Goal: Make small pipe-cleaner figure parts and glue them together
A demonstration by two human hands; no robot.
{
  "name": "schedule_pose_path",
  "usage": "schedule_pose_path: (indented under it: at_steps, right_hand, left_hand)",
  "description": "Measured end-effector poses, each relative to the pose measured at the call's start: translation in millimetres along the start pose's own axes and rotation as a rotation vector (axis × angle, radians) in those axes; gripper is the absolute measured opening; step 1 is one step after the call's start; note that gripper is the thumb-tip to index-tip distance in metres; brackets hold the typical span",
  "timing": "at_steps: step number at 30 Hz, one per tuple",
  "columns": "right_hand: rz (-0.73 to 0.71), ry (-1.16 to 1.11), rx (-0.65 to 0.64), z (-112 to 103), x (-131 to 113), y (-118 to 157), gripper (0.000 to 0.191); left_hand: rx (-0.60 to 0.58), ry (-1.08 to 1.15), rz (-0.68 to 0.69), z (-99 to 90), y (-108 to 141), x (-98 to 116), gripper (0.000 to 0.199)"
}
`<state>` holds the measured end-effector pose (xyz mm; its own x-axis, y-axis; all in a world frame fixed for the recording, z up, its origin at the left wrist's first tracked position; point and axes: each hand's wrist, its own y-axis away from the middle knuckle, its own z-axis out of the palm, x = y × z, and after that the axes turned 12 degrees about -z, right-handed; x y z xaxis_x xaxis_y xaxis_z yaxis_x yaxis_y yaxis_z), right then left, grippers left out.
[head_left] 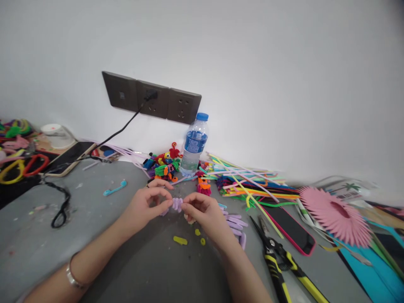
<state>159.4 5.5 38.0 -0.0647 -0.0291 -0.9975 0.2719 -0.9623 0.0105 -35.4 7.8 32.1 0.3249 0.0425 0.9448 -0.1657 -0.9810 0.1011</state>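
A small coiled lilac piece (177, 204) is pinched between both hands over the grey table (139, 269). My left hand (148, 204) grips its left end with thumb and index finger. The right end is between the thumb and fingers of my right hand (202, 210). Under my right hand lies a pale cream piece (189, 219), partly hidden. Just below the hands are a yellow-green strip (180, 240) and two small yellow-green bits (202, 241). Several lilac pieces (235, 223) lie to the right of my right hand, partly covered by it.
Behind the hands stand a water bottle (195, 145) and colourful fuzzy figures (166, 164). Pipe cleaners (252, 183), yellow-black pliers (277, 256), a phone (292, 229) and a pink fringed disc (336, 214) lie right. Scissors (36, 165) and a black cable (65, 206) are left.
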Motion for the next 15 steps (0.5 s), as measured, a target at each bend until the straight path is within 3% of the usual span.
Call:
schedule_pose_path:
  at_steps: [15]
  right_hand:
    - [-0.002, -0.089, -0.048, 1.3, 5.8, 1.3, 0.033]
  left_hand:
    - [0.030, 0.038, 0.039, 0.9, 1.1, -4.0, 0.015]
